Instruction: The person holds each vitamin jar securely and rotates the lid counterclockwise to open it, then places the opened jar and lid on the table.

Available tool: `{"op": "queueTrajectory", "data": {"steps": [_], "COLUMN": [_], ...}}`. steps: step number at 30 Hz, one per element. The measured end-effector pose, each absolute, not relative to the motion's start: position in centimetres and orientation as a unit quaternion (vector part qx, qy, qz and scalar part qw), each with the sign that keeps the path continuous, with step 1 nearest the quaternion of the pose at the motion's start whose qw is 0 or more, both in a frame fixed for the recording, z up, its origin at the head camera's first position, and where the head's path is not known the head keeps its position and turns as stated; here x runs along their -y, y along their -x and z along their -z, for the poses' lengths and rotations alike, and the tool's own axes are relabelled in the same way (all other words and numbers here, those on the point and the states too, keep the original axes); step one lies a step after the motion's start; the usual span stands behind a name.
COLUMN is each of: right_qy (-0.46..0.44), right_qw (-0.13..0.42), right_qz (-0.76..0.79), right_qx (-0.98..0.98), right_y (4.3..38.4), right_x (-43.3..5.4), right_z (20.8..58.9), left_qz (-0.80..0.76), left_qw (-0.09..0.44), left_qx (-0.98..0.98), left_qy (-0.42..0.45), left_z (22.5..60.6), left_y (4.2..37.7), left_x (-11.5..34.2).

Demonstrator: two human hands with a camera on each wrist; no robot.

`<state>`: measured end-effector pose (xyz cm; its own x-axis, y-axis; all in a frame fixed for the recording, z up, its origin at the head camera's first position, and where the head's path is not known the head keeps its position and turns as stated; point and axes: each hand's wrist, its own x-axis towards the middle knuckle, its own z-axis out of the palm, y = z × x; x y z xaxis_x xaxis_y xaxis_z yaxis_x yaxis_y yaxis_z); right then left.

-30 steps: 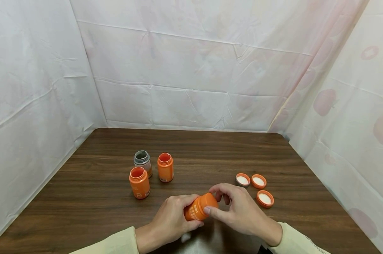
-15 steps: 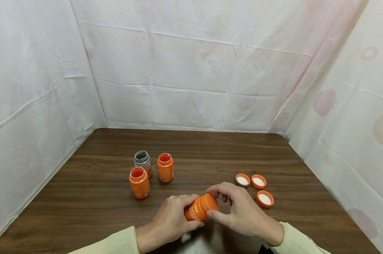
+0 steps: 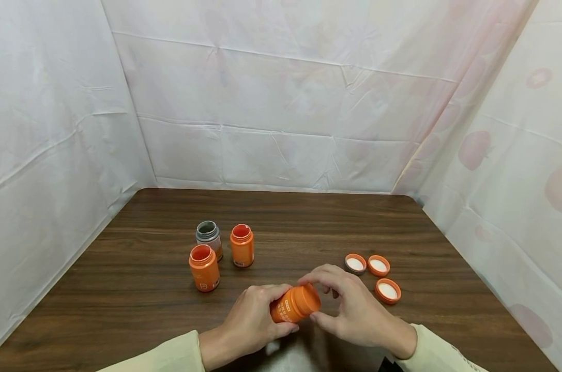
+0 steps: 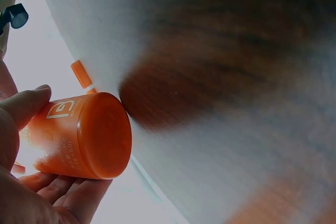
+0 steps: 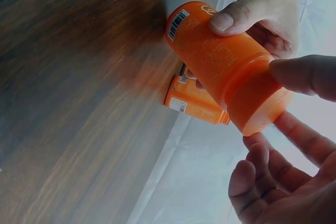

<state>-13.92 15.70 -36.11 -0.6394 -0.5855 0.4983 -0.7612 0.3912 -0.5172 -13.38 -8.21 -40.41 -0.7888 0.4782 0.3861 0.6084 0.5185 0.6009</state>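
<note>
An orange plastic bottle (image 3: 286, 308) lies tilted in my left hand (image 3: 255, 313), its lidded end toward the right. The left thumb and fingers grip the body; in the left wrist view the bottle's round base (image 4: 106, 136) faces the camera. My right hand (image 3: 355, 310) pinches the orange lid (image 3: 307, 298) between thumb and fingertips. In the right wrist view, the right thumb (image 5: 310, 77) presses one side of the lid and fingertips meet its far side. The lid sits on the bottle's neck.
Left of the hands stand two lidless orange bottles (image 3: 204, 271) (image 3: 242, 249) and a lidless grey one (image 3: 209, 238). On the right lie three lids, white inside: a grey-sided one (image 3: 355, 264) and two orange ones (image 3: 379, 265) (image 3: 389, 291). White curtains (image 3: 281, 93) surround the brown table (image 3: 299, 217).
My right fingers have shifted round the lid, index finger leftward and thumb rightward and down. The left hand keeps its grip on the bottle in the same place.
</note>
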Motion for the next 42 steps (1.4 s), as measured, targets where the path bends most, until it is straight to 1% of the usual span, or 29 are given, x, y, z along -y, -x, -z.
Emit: {"op": "queueTrajectory", "data": {"steps": [9,17,20,24,31,36,42], "right_qy": [-0.432,-0.427,-0.401,-0.343,-0.259,-0.229,-0.215], "right_qw": [0.115,0.104,0.111,0.113,0.071,0.038,0.018], "right_qz": [-0.368,-0.372,-0.373,-0.368,-0.348,-0.342,-0.344], "right_qx": [0.815,0.817,0.829,0.857,0.898,0.911,0.914], "right_y": [13.96,13.89,13.81,13.71,13.67,13.62,13.67], "right_x": [-15.91,-15.74,-15.62,-15.54,-15.39,-15.17,-15.03], "right_z": [36.18,36.02,36.01,36.06,36.04,35.93,35.78], "left_qz": [0.380,0.377,0.378,0.380,0.380,0.380,0.380], "left_qw": [0.089,0.087,0.083,0.079,0.077,0.076,0.076], "left_qx": [0.864,0.867,0.868,0.867,0.868,0.869,0.869], "left_qy": [0.318,0.315,0.312,0.312,0.309,0.307,0.308], "left_z": [40.45,40.49,40.49,40.47,40.43,40.36,40.33], "left_y": [13.37,13.43,13.45,13.46,13.46,13.46,13.37], "left_x": [8.22,8.23,8.22,8.22,8.19,8.13,8.16]}}
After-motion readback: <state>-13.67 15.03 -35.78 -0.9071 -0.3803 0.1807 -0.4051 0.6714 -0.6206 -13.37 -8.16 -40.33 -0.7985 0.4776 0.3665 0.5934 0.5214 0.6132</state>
